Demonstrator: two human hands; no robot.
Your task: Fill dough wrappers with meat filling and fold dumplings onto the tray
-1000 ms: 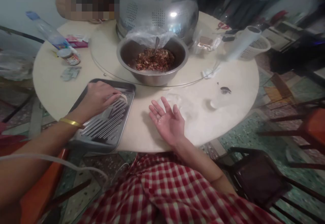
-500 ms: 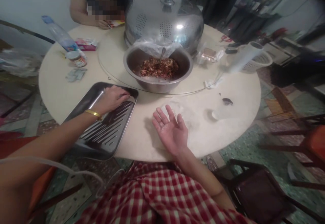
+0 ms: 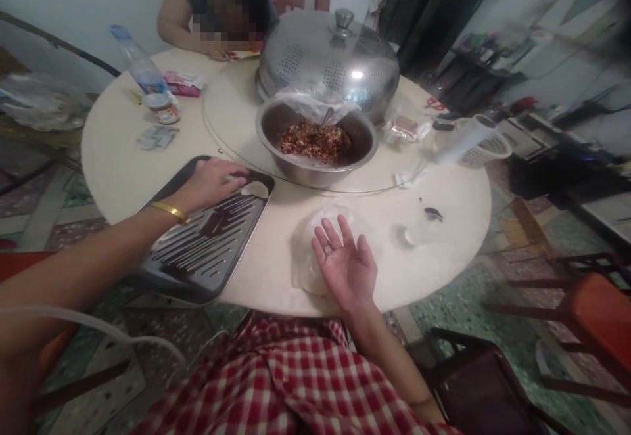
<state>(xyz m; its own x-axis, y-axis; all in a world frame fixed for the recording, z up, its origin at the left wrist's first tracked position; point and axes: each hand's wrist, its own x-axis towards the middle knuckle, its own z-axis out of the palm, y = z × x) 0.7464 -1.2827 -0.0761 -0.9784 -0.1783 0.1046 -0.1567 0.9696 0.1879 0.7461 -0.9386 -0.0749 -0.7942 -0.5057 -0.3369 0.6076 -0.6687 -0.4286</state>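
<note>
Cream-coloured and round, the table (image 3: 123, 159) fills most of my view, with a person's arm (image 3: 180, 24) resting at its far edge. The left hand (image 3: 211, 182), a gold bangle (image 3: 170, 210) on its wrist, lies palm down across the far corner of a ridged metal tray (image 3: 211, 257) that overhangs the near edge of the table. A pale dough piece (image 3: 257, 190) sits in that same corner of the tray, just beyond the fingertips. Whether the grip touches or pinches it I cannot tell, since the curled fingers hide the contact. The right hand (image 3: 348, 267) rests palm up near the table's edge, its grip spread wide and holding nothing. Beneath it and just past its fingers lies a thin, translucent white sheet (image 3: 305, 251) (a wrapper or a bit of plastic; it is too blurred to say). Further in, on a glass turntable, a steel bowl (image 3: 315, 171) holds a reddish-brown minced mix (image 3: 315, 140) with a spoon (image 3: 328, 117) stuck in it. A perforated steel dome cover (image 3: 330, 67) stands directly behind the bowl. To the left are a plastic bottle (image 3: 140, 67) and a small jar (image 3: 165, 108), and a white basket (image 3: 486, 146) stands at the right.
</note>
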